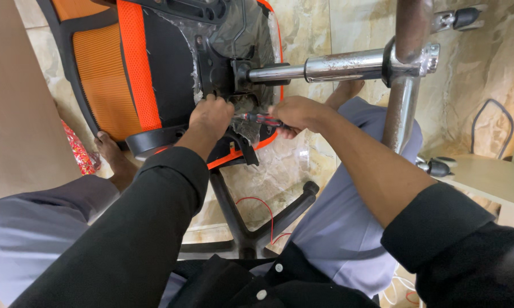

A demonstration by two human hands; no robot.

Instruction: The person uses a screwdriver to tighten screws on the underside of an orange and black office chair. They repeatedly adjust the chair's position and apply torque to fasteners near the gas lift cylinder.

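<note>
Head view shows the right hand (295,113) gripping a red-and-black-handled screwdriver (261,119) at frame centre, left hand (211,116) closed on the overturned orange-and-black mesh office chair's black seat mechanism (216,68); the tip, hidden, might slip toward those fingers.

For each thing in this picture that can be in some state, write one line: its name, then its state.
Office chair: tipped on its side, underside facing the person.
Gas cylinder: lying level, joined to the seat mechanism.
Screwdriver: gripped, tip towards the mechanism.
Right hand: closed on the screwdriver handle.
Left hand: pressed on the seat mechanism.
Caster: off the floor.
</note>
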